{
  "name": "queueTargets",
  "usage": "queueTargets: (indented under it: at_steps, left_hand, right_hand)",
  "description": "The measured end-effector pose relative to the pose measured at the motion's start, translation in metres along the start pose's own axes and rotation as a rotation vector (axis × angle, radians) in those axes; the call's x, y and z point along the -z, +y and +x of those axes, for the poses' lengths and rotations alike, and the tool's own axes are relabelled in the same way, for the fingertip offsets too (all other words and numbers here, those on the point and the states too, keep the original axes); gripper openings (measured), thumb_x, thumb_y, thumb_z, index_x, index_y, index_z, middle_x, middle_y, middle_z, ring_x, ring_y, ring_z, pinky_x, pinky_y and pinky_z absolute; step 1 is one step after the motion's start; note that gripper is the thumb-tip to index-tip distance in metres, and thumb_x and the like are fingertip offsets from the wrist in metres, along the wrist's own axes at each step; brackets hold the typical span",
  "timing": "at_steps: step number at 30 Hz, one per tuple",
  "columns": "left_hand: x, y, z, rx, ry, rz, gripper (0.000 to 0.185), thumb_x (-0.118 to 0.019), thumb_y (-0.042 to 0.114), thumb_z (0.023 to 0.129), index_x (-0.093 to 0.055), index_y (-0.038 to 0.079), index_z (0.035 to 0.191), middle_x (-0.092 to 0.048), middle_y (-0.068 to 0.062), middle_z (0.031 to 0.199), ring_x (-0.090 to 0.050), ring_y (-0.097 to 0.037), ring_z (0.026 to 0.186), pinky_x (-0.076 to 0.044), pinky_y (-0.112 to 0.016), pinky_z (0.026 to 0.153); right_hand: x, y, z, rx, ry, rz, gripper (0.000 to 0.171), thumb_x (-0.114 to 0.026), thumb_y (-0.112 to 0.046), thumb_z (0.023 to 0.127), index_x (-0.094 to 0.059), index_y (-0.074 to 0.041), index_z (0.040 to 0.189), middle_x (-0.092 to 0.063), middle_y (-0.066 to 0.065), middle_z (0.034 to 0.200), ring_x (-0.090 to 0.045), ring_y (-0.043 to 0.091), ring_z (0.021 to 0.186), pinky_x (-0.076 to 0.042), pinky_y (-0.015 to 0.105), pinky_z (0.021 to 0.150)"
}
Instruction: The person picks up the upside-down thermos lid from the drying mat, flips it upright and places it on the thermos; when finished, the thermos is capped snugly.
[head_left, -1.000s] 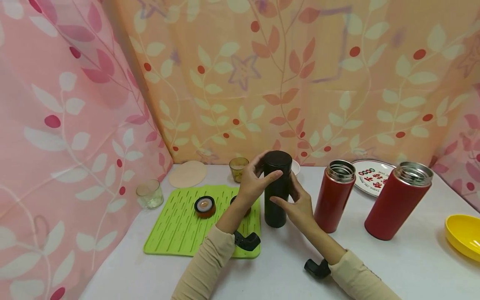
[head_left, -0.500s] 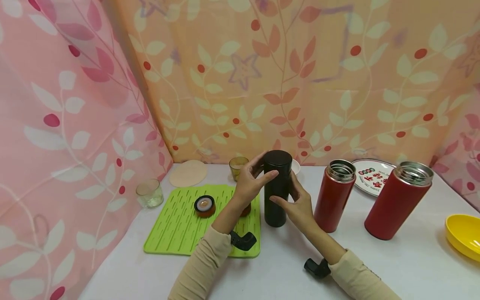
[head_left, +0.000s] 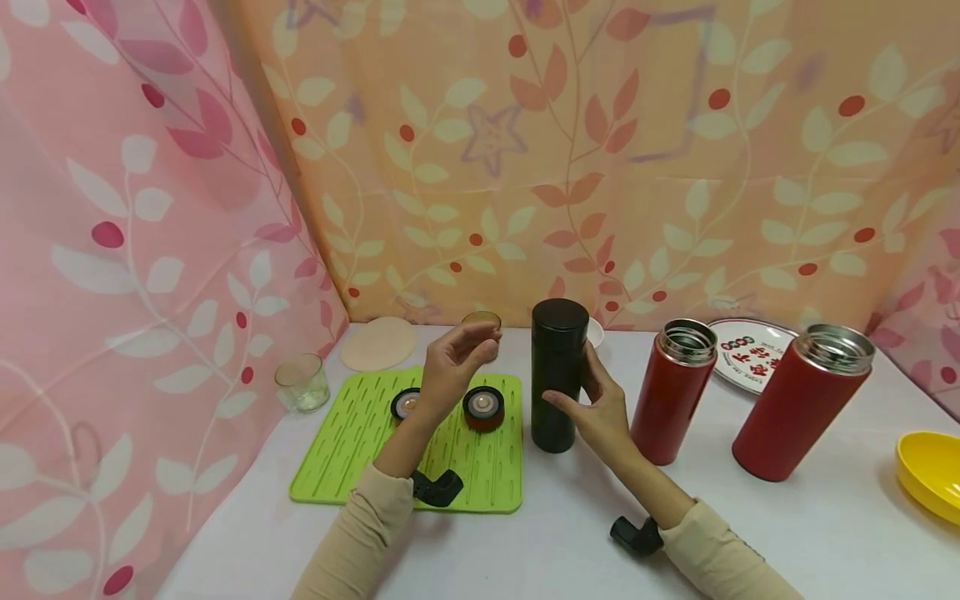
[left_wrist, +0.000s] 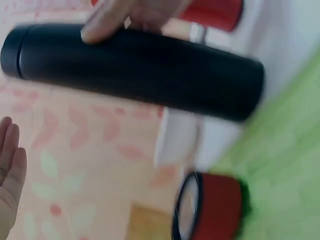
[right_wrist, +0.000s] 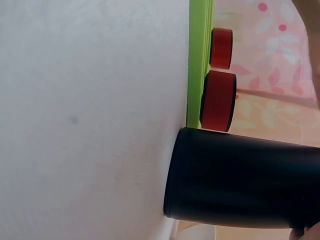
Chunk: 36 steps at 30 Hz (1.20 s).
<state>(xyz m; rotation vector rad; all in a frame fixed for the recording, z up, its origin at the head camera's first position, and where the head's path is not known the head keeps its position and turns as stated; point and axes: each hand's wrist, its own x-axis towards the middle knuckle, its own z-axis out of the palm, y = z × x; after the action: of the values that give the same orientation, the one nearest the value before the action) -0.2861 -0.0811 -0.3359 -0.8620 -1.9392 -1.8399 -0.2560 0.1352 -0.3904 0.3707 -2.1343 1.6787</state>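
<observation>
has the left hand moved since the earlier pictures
Yes: in the head view, the left hand has shifted left off the black bottle, toward the green mat's middle.

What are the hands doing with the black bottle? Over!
Right hand holding black bottle upright on table. Left hand apart, empty. Slimmer red bottle close beside right hand. Over.

Holding a bottle (head_left: 553, 367) right of a mat (head_left: 345, 450) bearing two lids (head_left: 483, 410), left of two flasks (head_left: 667, 408), with a plate (head_left: 752, 354) behind them and a bowl (head_left: 933, 477) farther right.
</observation>
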Motion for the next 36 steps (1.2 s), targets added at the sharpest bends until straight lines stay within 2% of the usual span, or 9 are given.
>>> queueTargets:
  at_steps: [3, 8, 12, 16, 18, 20, 25, 30, 36]
  left_hand:
    - [0.022, -0.007, -0.010, 0.033, 0.028, 0.087, 0.027, -0.060, 0.008, 0.088, -0.060, -0.002, 0.113, -0.063, -0.021, 0.106, -0.063, -0.012, 0.095, -0.052, -0.023, 0.082]
    - [0.059, -0.021, -0.026, 0.138, 0.082, 0.298, 0.034, -0.066, 0.018, 0.085, -0.060, 0.005, 0.116, -0.063, -0.015, 0.112, -0.060, -0.022, 0.103, -0.047, -0.035, 0.094]
    - [0.083, -0.030, -0.042, 0.293, 0.065, 0.446, 0.052, -0.070, 0.026, 0.081, -0.053, 0.009, 0.126, -0.054, -0.012, 0.127, -0.048, -0.027, 0.120, -0.037, -0.044, 0.103]
    - [0.097, -0.038, -0.056, 0.450, 0.032, 0.573, 0.066, -0.072, 0.027, 0.080, -0.043, 0.009, 0.136, -0.042, -0.013, 0.138, -0.036, -0.033, 0.130, -0.034, -0.052, 0.103]
    - [0.102, -0.042, -0.061, 0.500, 0.014, 0.622, 0.070, -0.072, 0.025, 0.080, -0.039, 0.006, 0.138, -0.038, -0.016, 0.141, -0.033, -0.036, 0.131, -0.034, -0.055, 0.102]
    - [0.106, -0.047, -0.065, 0.532, -0.008, 0.646, 0.072, -0.072, 0.024, 0.080, -0.037, 0.003, 0.139, -0.036, -0.020, 0.141, -0.033, -0.039, 0.130, -0.035, -0.056, 0.100]
    - [0.111, -0.057, -0.071, 0.590, -0.068, 0.604, 0.083, -0.075, 0.028, 0.076, -0.032, -0.002, 0.140, -0.036, -0.025, 0.141, -0.034, -0.041, 0.129, -0.037, -0.054, 0.100]
    - [0.111, -0.062, -0.073, 0.586, -0.089, 0.546, 0.085, -0.078, 0.028, 0.072, -0.034, -0.002, 0.139, -0.041, -0.024, 0.138, -0.041, -0.038, 0.125, -0.039, -0.050, 0.099]
    - [0.113, -0.063, -0.076, 0.583, -0.100, 0.512, 0.081, -0.077, 0.019, 0.074, -0.033, -0.005, 0.138, -0.042, -0.026, 0.136, -0.045, -0.040, 0.122, -0.042, -0.049, 0.096]
  right_hand:
    - [-0.001, 0.001, 0.000, 0.006, 0.005, 0.010, 0.090, -0.076, -0.027, 0.074, -0.021, -0.035, 0.144, -0.036, -0.002, 0.146, -0.043, 0.017, 0.129, -0.036, 0.038, 0.102]
    - [0.001, 0.001, 0.001, 0.011, 0.003, 0.005, 0.089, -0.076, -0.028, 0.075, -0.020, -0.035, 0.145, -0.036, -0.002, 0.146, -0.042, 0.016, 0.129, -0.036, 0.038, 0.103]
    - [0.002, 0.000, 0.002, 0.004, 0.001, 0.004, 0.089, -0.075, -0.028, 0.075, -0.020, -0.034, 0.145, -0.036, -0.002, 0.146, -0.042, 0.017, 0.130, -0.035, 0.039, 0.103]
    - [0.001, -0.001, 0.002, -0.012, -0.008, 0.016, 0.089, -0.075, -0.028, 0.075, -0.020, -0.033, 0.145, -0.035, -0.003, 0.147, -0.041, 0.017, 0.130, -0.034, 0.038, 0.104]
    - [0.000, 0.000, 0.001, -0.015, -0.012, 0.017, 0.090, -0.075, -0.029, 0.075, -0.019, -0.034, 0.145, -0.034, -0.004, 0.147, -0.041, 0.017, 0.131, -0.035, 0.037, 0.104]
    - [-0.001, 0.001, 0.000, -0.017, -0.011, 0.017, 0.090, -0.075, -0.030, 0.075, -0.019, -0.035, 0.145, -0.033, -0.005, 0.147, -0.041, 0.016, 0.131, -0.035, 0.036, 0.103]
    - [-0.002, 0.002, -0.001, -0.016, -0.004, 0.021, 0.090, -0.076, -0.029, 0.074, -0.020, -0.038, 0.144, -0.034, -0.007, 0.147, -0.042, 0.015, 0.130, -0.036, 0.035, 0.103]
    - [-0.001, -0.006, -0.003, -0.006, -0.008, 0.027, 0.089, -0.075, -0.024, 0.076, -0.020, -0.032, 0.146, -0.034, -0.003, 0.147, -0.041, 0.017, 0.130, -0.035, 0.037, 0.103]
    - [-0.001, 0.000, -0.002, 0.009, -0.012, 0.010, 0.089, -0.075, -0.029, 0.075, -0.019, -0.038, 0.144, -0.033, -0.007, 0.147, -0.041, 0.013, 0.130, -0.036, 0.035, 0.103]
